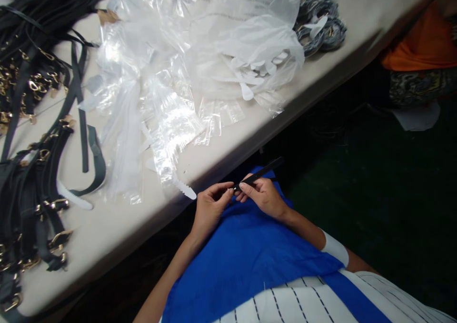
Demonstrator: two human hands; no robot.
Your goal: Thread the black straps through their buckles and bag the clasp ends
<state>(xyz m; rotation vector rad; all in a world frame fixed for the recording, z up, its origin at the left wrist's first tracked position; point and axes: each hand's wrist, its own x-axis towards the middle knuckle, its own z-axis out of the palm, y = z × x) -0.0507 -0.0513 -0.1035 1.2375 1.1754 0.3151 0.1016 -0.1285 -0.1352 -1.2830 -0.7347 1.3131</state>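
Observation:
A narrow black strap point(262, 171) is held above my lap, over the blue apron point(246, 247). My right hand point(266, 196) is closed around it, thumb on top, and its far end sticks out to the upper right. At the strap's near end, my left hand point(214, 204) pinches with thumb and fingertips. Something small and shiny shows between the fingertips there, too small to name. Both hands are just off the table's front edge.
On the pale table point(214, 156) lie clear plastic bags point(171, 113) and a bag of white plastic tags point(250, 65). Black straps with gold buckles point(46, 170) cover the left side. Coiled dark straps point(319, 23) lie at the back. Orange cloth point(424, 42) hangs at right.

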